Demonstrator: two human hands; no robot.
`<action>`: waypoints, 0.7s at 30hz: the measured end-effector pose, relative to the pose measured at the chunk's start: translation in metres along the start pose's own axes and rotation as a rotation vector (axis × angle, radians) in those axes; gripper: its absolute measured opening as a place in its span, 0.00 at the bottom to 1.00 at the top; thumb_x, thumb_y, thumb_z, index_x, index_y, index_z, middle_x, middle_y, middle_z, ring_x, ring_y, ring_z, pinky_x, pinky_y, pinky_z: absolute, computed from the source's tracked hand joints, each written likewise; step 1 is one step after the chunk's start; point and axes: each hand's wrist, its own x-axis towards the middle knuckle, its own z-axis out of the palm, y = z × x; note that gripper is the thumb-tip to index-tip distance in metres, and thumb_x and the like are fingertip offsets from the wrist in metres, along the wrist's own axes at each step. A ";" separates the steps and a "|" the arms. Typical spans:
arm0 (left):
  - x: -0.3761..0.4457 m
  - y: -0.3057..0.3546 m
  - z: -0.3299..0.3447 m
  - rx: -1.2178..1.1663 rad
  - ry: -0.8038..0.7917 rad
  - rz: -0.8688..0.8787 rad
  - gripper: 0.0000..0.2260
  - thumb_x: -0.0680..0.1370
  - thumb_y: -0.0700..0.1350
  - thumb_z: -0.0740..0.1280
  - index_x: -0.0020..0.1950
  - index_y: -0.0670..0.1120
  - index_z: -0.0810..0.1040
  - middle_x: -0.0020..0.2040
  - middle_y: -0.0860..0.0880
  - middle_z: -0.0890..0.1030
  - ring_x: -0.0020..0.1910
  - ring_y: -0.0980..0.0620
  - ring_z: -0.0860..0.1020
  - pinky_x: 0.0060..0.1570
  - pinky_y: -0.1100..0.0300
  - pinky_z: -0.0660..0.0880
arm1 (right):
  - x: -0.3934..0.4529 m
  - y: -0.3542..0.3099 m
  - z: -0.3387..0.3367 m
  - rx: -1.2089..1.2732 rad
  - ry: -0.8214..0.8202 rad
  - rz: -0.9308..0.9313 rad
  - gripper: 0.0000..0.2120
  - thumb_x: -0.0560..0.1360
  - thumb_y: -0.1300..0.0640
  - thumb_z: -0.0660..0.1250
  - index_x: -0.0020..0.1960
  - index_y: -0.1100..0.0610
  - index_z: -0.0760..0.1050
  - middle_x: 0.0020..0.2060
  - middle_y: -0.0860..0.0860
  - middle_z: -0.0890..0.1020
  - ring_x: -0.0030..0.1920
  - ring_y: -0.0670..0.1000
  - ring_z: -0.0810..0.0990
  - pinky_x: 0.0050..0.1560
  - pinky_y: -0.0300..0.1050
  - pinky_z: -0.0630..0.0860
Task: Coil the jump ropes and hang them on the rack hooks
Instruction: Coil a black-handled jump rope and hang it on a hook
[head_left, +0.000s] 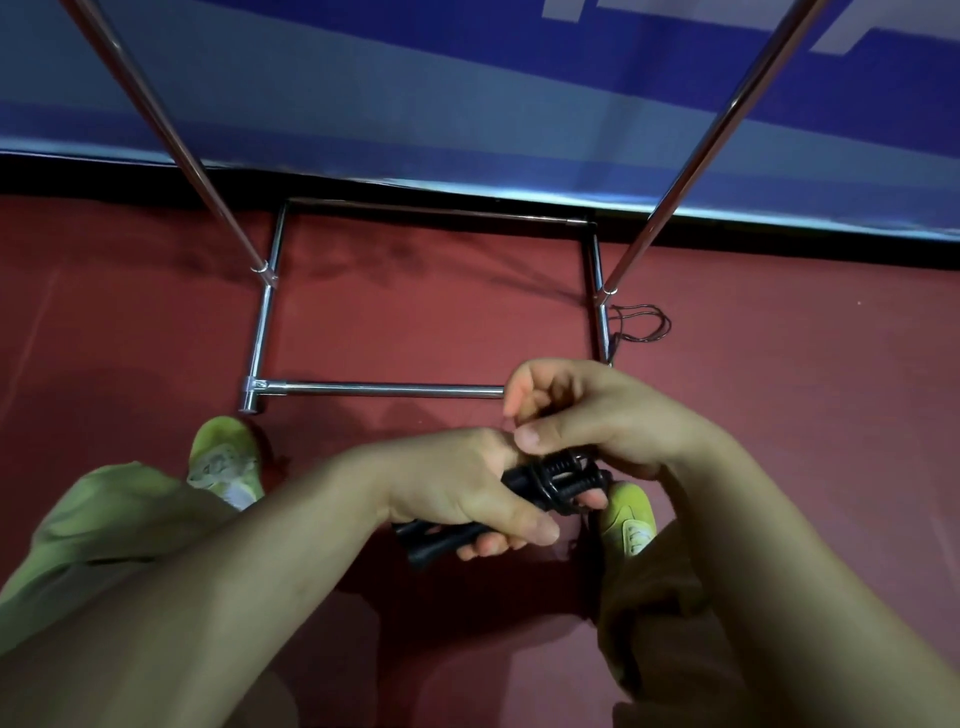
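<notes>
Left hand (457, 488) clamps the black jump rope handles (519, 499) in curled fingers (524, 527); right hand (587, 415) pinches the cord wound just past them. Best: keep wraps tight, tuck the end, then hook it on the rack (374, 387).

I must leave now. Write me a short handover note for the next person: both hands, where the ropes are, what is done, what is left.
Left hand: grips the black jump rope handles together.
Right hand: fingers pinch the cord at the wraps round the handles.
Second rope: loose on the red floor beside the rack base, right side.
Done: first rope nearly bundled.
Left: finish the wrap, hang it, then coil and hang the second. Hooks are out of view.
</notes>
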 end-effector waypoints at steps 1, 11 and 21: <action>0.000 0.001 0.001 -0.041 0.012 0.025 0.12 0.72 0.39 0.67 0.47 0.56 0.82 0.28 0.54 0.73 0.24 0.58 0.70 0.23 0.65 0.68 | 0.001 0.002 0.002 0.080 0.007 0.022 0.08 0.68 0.64 0.71 0.41 0.60 0.71 0.25 0.51 0.73 0.20 0.46 0.70 0.21 0.34 0.66; -0.012 0.002 -0.022 -0.278 0.300 0.142 0.12 0.74 0.43 0.65 0.57 0.45 0.73 0.31 0.51 0.73 0.24 0.56 0.69 0.22 0.64 0.68 | 0.005 0.010 -0.006 -0.056 0.297 -0.184 0.13 0.74 0.53 0.61 0.50 0.54 0.83 0.30 0.50 0.78 0.28 0.45 0.68 0.30 0.39 0.64; -0.016 0.010 -0.028 -0.133 0.544 0.090 0.15 0.78 0.40 0.64 0.63 0.37 0.69 0.31 0.51 0.74 0.25 0.56 0.70 0.23 0.63 0.68 | 0.014 0.014 0.010 -0.068 0.473 -0.165 0.14 0.80 0.58 0.61 0.37 0.58 0.76 0.24 0.50 0.70 0.24 0.44 0.64 0.24 0.34 0.61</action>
